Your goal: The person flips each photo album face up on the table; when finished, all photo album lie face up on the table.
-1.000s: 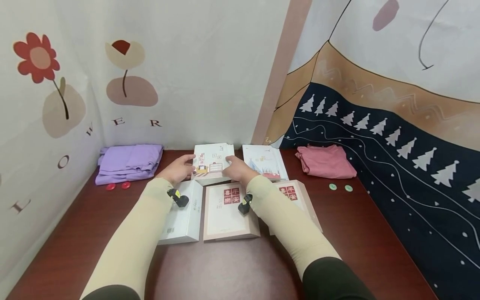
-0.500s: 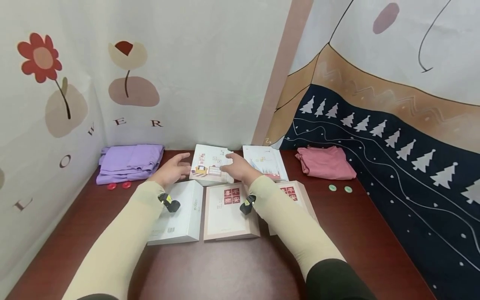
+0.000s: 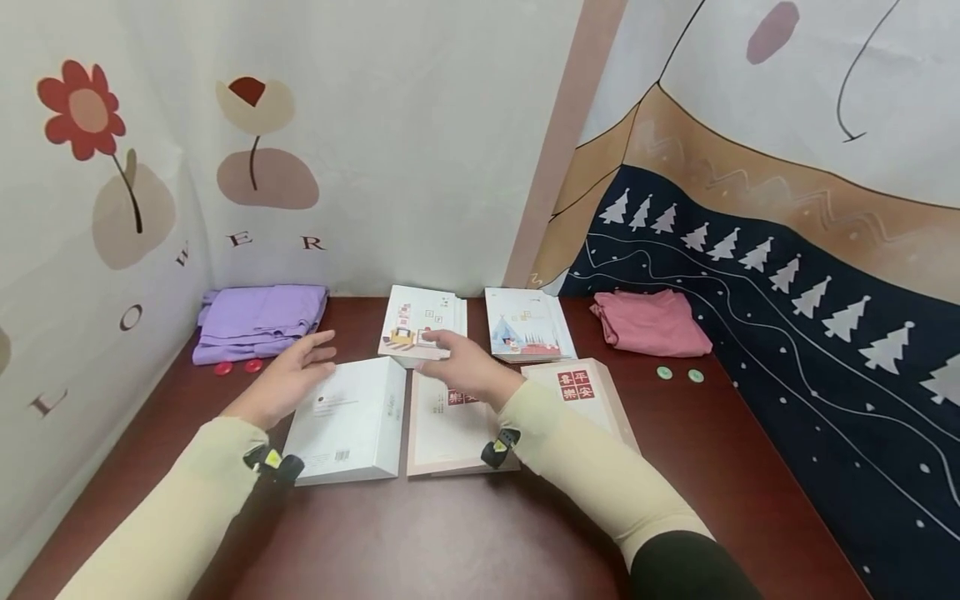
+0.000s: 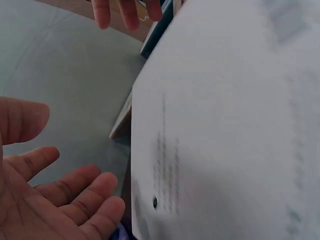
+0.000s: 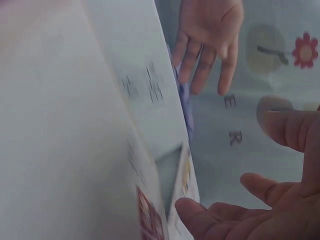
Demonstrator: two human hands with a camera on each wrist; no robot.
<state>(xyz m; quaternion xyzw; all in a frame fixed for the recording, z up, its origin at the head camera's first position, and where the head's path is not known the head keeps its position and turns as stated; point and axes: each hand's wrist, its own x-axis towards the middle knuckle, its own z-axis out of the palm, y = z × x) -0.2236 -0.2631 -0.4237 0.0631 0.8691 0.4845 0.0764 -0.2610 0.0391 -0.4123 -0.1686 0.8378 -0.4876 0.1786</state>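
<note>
A: How do the hands stand?

B: The left hand (image 3: pixel 288 379) is spread wide with nothing in it, near the back corner of a thick white paper-covered book with a barcode (image 3: pixel 345 425). The right hand (image 3: pixel 474 368) is wide and holding nothing too, over the front edge of a white rectangular stack of books with a yellow vehicle printed on top (image 3: pixel 422 310). I can't tell whether it touches.

A: And where does that stack lie?

B: Flat on the dark red-brown surface (image 3: pixel 427 537), just behind the barcode book and a thick cream book with a pink border (image 3: pixel 442 437).

A: How would it handle?

B: Stiff and fairly heavy, I'd guess, with smooth covers that could slide over one another. I'd press both short sides low down, so the bottom volume comes too.

A: The barcode book?

B: Probably one solid block: take it across spine and opposite edge, sparing the corners.

A: Further out?

B: A white stack with a blue tent on its cover (image 3: pixel 523 323), to the right.
</note>
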